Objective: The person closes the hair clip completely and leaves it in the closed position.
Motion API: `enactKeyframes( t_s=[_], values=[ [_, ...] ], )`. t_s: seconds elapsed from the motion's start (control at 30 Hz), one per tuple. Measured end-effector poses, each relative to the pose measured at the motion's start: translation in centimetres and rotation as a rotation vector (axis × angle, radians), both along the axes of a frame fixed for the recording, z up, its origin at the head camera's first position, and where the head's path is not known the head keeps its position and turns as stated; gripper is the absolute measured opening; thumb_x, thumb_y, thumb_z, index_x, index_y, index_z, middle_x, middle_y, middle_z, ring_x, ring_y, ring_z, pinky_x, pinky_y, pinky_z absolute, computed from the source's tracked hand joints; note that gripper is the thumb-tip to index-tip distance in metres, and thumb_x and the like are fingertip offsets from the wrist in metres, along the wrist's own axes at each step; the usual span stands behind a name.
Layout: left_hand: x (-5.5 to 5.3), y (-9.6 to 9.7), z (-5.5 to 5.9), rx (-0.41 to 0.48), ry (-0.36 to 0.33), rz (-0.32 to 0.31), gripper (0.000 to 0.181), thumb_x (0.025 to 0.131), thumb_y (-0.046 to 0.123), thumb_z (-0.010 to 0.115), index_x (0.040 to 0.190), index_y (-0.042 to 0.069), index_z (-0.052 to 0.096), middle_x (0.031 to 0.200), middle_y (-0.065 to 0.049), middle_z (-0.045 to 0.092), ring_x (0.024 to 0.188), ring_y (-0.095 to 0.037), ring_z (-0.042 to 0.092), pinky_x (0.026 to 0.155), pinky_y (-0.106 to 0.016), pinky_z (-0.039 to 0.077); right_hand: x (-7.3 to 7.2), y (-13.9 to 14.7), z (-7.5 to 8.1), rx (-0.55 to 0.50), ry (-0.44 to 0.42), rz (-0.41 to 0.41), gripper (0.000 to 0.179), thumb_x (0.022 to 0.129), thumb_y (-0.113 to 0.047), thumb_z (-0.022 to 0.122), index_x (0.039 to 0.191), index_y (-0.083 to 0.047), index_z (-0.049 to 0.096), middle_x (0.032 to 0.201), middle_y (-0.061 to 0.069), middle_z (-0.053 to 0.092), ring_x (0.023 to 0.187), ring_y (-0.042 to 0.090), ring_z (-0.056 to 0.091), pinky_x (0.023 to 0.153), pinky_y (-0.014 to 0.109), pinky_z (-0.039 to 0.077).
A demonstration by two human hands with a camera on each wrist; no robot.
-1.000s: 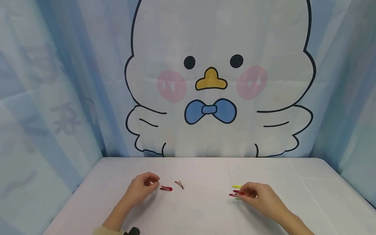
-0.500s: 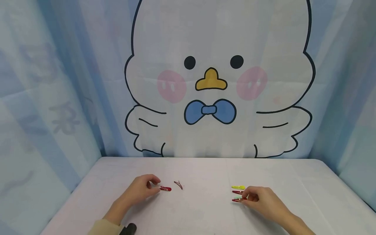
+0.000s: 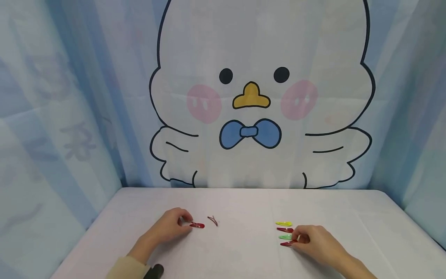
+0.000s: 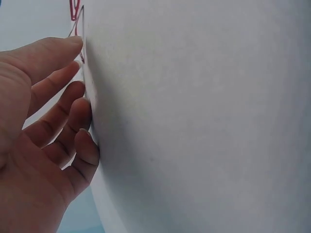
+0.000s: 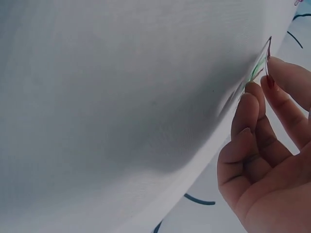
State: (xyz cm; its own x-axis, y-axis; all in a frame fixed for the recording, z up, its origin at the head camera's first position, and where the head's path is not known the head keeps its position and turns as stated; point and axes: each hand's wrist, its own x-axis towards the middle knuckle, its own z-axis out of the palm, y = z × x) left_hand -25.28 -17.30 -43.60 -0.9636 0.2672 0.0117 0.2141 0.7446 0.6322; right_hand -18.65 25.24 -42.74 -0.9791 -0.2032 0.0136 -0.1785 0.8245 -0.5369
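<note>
In the head view my left hand (image 3: 169,228) has thumb and forefinger at the left end of a red snap hair clip (image 3: 198,225) on the table. The left wrist view shows the thumb overlapping the clip's thin open frame (image 4: 83,19). My right hand (image 3: 318,243) pinches a dark red snap hair clip (image 3: 286,244), the nearest in a column on the right. Above it in the column lie a green clip (image 3: 285,237), a dark red clip (image 3: 285,230) and a yellow clip (image 3: 283,223). In the right wrist view the held clip (image 5: 269,46) stands between thumb and forefinger.
Another reddish hair clip (image 3: 213,221), spread open, lies just right of the left hand's clip. A white cloth covers the table (image 3: 244,252). Behind it hangs a curtain (image 3: 251,166) with a cartoon bird; curtains also flank both sides.
My right hand has moved nearer to the person with its dark red clip, uncovering the green, red and yellow clips. My left hand has shifted slightly right onto the red clip's end.
</note>
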Motion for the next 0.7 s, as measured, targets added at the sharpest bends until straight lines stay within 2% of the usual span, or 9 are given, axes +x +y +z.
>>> enactKeyframes(
  t_s=[0.33,0.57,0.7],
  values=[
    [-0.68,0.13,-0.36,-0.016,-0.007,-0.051,0.015,0.083,0.009,0.082,0.090,0.013,0.070,0.088,0.002,0.059,0.079,-0.018,0.051,0.074,-0.036,0.046,-0.18,0.14,-0.24,0.014,-0.066,-0.029,0.017,0.084,-0.011,0.080,0.083,-0.020,0.066,0.071,-0.004,0.053,0.067,0.015,0.048,0.060,0.029,0.039],
    [-0.71,0.39,-0.21,-0.017,-0.007,-0.065,0.013,0.084,0.007,0.080,0.088,0.013,0.070,0.087,0.003,0.059,0.079,-0.018,0.052,0.073,-0.036,0.046,-0.18,0.46,-0.34,0.012,-0.038,0.024,0.016,0.084,-0.008,0.078,0.085,-0.019,0.067,0.071,-0.005,0.051,0.066,0.012,0.047,0.060,0.029,0.037],
    [-0.71,0.61,-0.06,-0.020,-0.015,-0.061,0.012,0.085,0.007,0.080,0.087,0.013,0.070,0.085,0.002,0.058,0.079,-0.018,0.052,0.073,-0.036,0.046,-0.23,0.42,-0.21,0.018,-0.042,0.023,0.016,0.085,-0.008,0.078,0.085,-0.020,0.067,0.071,-0.005,0.051,0.067,0.013,0.047,0.060,0.029,0.037]
  ],
)
